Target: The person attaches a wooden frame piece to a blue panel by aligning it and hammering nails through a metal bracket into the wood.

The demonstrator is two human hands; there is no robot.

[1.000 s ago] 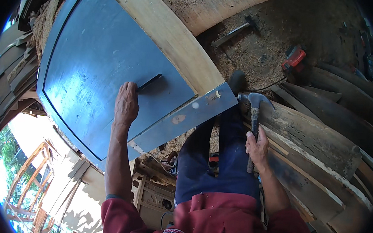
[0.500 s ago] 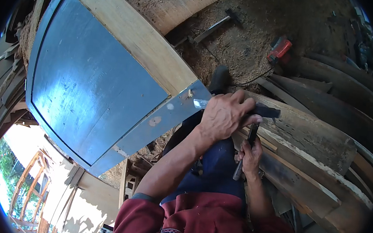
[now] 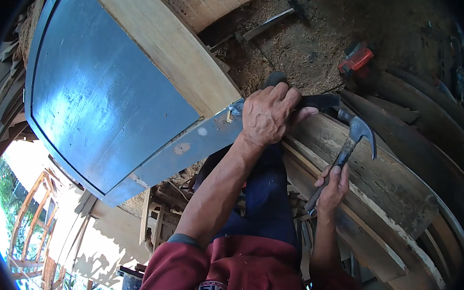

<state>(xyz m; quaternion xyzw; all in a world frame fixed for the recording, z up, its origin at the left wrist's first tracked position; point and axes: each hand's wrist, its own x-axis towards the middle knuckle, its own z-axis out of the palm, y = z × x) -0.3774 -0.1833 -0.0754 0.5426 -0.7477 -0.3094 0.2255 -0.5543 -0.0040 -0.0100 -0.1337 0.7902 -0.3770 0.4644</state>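
Note:
My left hand (image 3: 270,114) is closed round a chisel (image 3: 321,102), whose dark handle sticks out to the right. Its metal blade end meets the corner of a blue-grey painted wooden panel (image 3: 100,85), beside a small pale raised chip (image 3: 229,116). A bare wooden board (image 3: 158,38) runs along the panel's upper right edge. Lower and to the right, my right hand (image 3: 333,190) grips a claw hammer (image 3: 359,129) by its handle. The hammer's head is raised near the chisel's handle end, apart from it.
A second hammer (image 3: 268,27) lies on the shaving-covered ground beyond the panel. Near it sits a red and black tool (image 3: 357,58). Stacked planks (image 3: 387,179) fill the right side. Curved timber frames (image 3: 33,216) stand at the lower left.
The hammer has swung up and right, so its head now shows clear of my left hand. My left hand and the chisel have shifted slightly left and up in view.

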